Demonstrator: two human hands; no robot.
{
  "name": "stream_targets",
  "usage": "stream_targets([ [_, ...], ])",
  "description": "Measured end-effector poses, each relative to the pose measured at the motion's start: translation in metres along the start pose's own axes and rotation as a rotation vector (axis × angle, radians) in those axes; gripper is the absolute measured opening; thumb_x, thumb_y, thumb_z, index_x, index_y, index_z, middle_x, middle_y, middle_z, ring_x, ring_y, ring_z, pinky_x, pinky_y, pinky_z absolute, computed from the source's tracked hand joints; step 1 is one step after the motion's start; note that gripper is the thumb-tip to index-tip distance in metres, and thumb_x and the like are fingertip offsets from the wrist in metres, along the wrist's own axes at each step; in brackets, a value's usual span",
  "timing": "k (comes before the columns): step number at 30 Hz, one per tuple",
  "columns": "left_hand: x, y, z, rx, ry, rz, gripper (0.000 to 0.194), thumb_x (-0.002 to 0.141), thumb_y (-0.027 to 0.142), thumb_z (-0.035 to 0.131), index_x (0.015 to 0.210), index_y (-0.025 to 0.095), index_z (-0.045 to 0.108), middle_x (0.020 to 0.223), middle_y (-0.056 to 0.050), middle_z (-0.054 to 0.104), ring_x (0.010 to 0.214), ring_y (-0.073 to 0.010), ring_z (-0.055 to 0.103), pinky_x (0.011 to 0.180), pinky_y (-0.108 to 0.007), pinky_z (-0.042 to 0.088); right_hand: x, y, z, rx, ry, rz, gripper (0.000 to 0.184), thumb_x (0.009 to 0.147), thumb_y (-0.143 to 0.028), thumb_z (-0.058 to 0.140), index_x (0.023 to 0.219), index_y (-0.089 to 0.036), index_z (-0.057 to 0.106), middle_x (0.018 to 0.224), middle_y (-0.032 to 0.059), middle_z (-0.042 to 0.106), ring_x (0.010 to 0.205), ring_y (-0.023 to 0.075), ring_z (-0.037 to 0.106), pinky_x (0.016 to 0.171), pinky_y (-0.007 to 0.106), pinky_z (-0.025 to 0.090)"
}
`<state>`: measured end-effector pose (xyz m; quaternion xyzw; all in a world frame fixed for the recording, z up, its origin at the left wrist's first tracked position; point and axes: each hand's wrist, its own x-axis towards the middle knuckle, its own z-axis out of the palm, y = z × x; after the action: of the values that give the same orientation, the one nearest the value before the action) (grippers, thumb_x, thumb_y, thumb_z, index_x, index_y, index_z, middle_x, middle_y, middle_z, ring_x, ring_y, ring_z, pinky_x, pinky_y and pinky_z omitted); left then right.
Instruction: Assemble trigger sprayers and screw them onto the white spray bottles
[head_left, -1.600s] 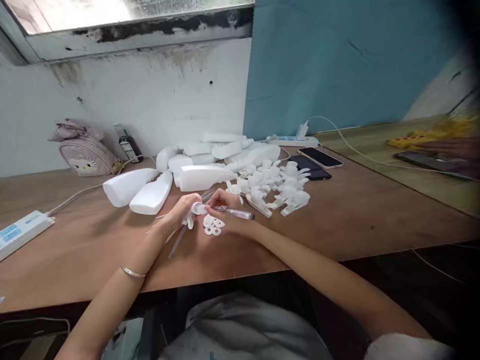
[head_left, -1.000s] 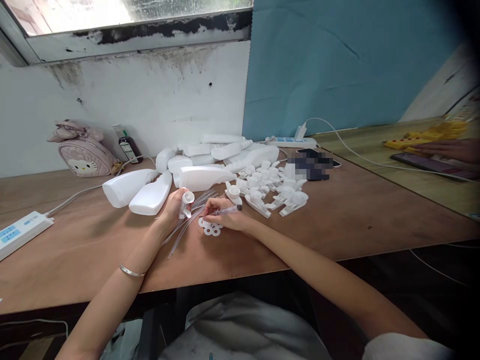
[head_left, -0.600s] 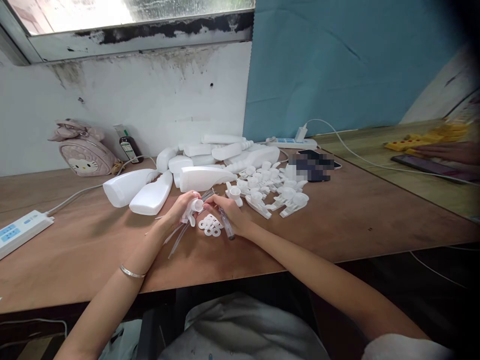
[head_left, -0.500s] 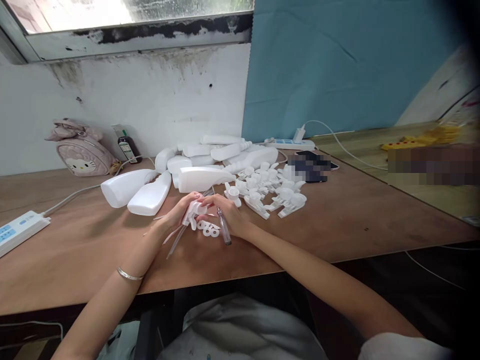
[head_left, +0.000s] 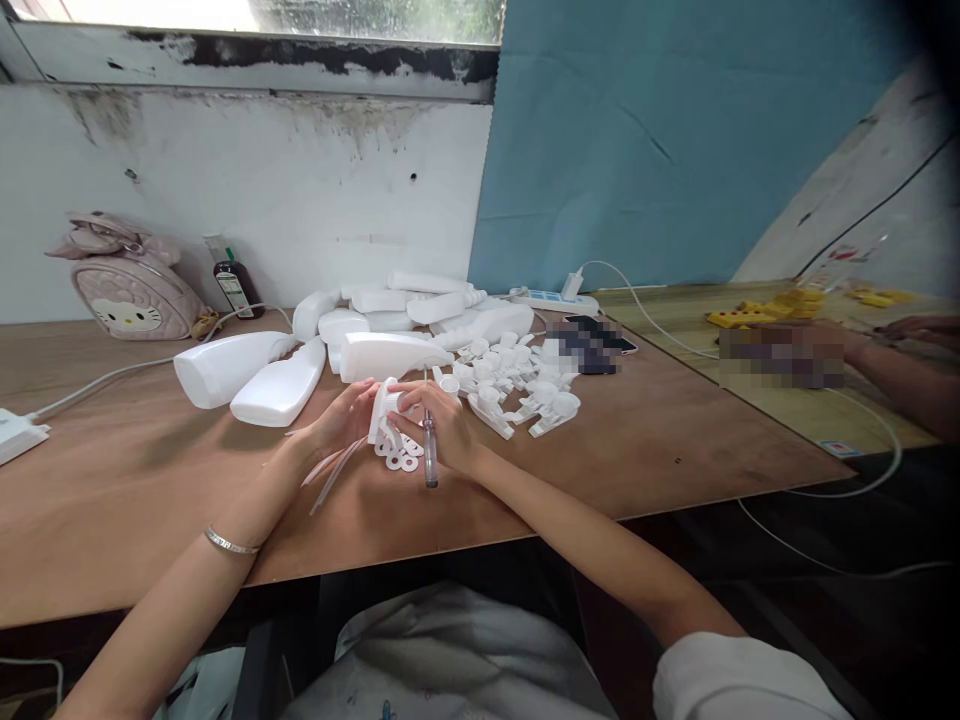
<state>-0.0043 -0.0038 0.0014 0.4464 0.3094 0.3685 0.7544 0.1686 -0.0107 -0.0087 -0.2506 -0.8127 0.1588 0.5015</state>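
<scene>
My left hand [head_left: 345, 420] is closed round a white trigger spray head [head_left: 381, 415], held upright just over the table. The fingertips of my right hand [head_left: 448, 428] press on the spray head's round collar. A small screwdriver [head_left: 430, 458] with a clear handle is tucked in that same hand, its handle end pointing toward me. Below the spray head lie several flat white washers [head_left: 397, 460]. Thin pale tubes [head_left: 334, 475] rest under my left hand. To the right of my hands is a heap of white trigger spray heads [head_left: 517, 385].
White plastic bottles [head_left: 277, 385] lie piled behind my hands. A pink bag [head_left: 139, 285] and a dark bottle [head_left: 236, 288] stand by the wall. Power strips [head_left: 555, 300] and cables lie around. At right, another person's hand [head_left: 825, 345] is near yellow items [head_left: 739, 315].
The view has swung to the right, bringing another person's arms into sight. In my hands the spray head has turned more upright, and the screwdriver handle hangs straighter down.
</scene>
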Motion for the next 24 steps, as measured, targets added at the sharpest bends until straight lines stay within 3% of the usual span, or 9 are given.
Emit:
stream_targets([
  [3, 0.001, 0.001, -0.004, -0.013, 0.090, 0.056, 0.040, 0.075, 0.049, 0.048, 0.095, 0.016, 0.057, 0.085, -0.007, 0.063, 0.077, -0.0193, 0.058, 0.069, -0.029, 0.045, 0.005, -0.005, -0.012, 0.011, 0.076, 0.068, 0.009, 0.080, -0.026, 0.054, 0.078, -0.023, 0.045, 0.109, 0.0086, 0.060, 0.102, 0.0201, 0.055, 0.087, 0.041, 0.043],
  [6, 0.002, 0.003, -0.009, 0.012, 0.136, 0.111, 0.040, 0.073, 0.048, 0.050, 0.091, 0.014, 0.059, 0.089, -0.009, 0.063, 0.080, -0.0186, 0.058, 0.074, -0.030, 0.044, 0.011, -0.006, -0.038, -0.041, 0.228, 0.080, 0.013, 0.078, -0.028, 0.056, 0.078, -0.023, 0.044, 0.110, 0.0097, 0.059, 0.107, 0.0211, 0.053, 0.090, 0.042, 0.042],
  [11, 0.006, 0.000, -0.012, 0.250, 0.204, 0.157, 0.026, 0.069, 0.034, 0.059, 0.087, 0.015, 0.060, 0.084, -0.006, 0.063, 0.077, -0.0144, 0.056, 0.067, -0.025, 0.043, 0.008, 0.005, -0.117, -0.312, 0.530, 0.184, 0.018, 0.078, -0.036, 0.054, 0.081, -0.022, 0.044, 0.107, 0.0084, 0.060, 0.099, 0.0191, 0.057, 0.080, 0.036, 0.047],
  [14, 0.008, -0.005, -0.008, 0.421, 0.240, 0.159, 0.023, 0.064, 0.030, 0.065, 0.081, 0.015, 0.061, 0.081, -0.004, 0.062, 0.072, -0.0120, 0.054, 0.062, -0.022, 0.042, -0.009, 0.016, -0.172, -0.539, 0.582, 0.320, 0.020, 0.078, -0.040, 0.053, 0.080, -0.021, 0.045, 0.100, 0.0089, 0.063, 0.089, 0.0196, 0.060, 0.075, 0.035, 0.047],
  [17, 0.009, -0.009, -0.003, 0.504, 0.221, 0.130, 0.023, 0.063, 0.029, 0.067, 0.080, 0.015, 0.061, 0.078, -0.003, 0.060, 0.067, -0.0110, 0.053, 0.059, -0.022, 0.043, -0.034, 0.033, -0.215, -0.802, 0.535, 0.508, 0.023, 0.073, -0.042, 0.055, 0.074, -0.021, 0.048, 0.079, 0.0093, 0.063, 0.069, 0.0208, 0.059, 0.068, 0.036, 0.045],
  [19, 0.008, -0.011, -0.001, 0.524, 0.204, 0.105, 0.023, 0.063, 0.028, 0.067, 0.081, 0.014, 0.060, 0.076, -0.003, 0.059, 0.063, -0.0104, 0.053, 0.058, -0.023, 0.044, -0.050, 0.048, -0.232, -0.885, 0.407, 0.645, 0.023, 0.073, -0.044, 0.054, 0.069, -0.022, 0.048, 0.069, 0.0087, 0.060, 0.061, 0.0209, 0.056, 0.062, 0.036, 0.042],
  [21, 0.007, -0.012, -0.001, 0.531, 0.192, 0.097, 0.023, 0.064, 0.028, 0.067, 0.082, 0.014, 0.059, 0.076, -0.002, 0.059, 0.059, -0.0098, 0.053, 0.057, -0.023, 0.044, -0.063, 0.063, -0.240, -0.900, 0.265, 0.795, 0.022, 0.071, -0.043, 0.055, 0.068, -0.022, 0.049, 0.064, 0.0084, 0.058, 0.058, 0.0214, 0.054, 0.057, 0.036, 0.041],
  [24, 0.005, -0.011, -0.001, 0.527, 0.174, 0.111, 0.024, 0.065, 0.028, 0.067, 0.083, 0.015, 0.058, 0.076, -0.002, 0.059, 0.056, -0.0084, 0.052, 0.057, -0.023, 0.044, -0.072, 0.083, -0.241, -0.923, 0.194, 0.896, 0.019, 0.069, -0.037, 0.058, 0.067, -0.021, 0.049, 0.062, 0.0071, 0.056, 0.060, 0.0246, 0.055, 0.055, 0.036, 0.039],
])
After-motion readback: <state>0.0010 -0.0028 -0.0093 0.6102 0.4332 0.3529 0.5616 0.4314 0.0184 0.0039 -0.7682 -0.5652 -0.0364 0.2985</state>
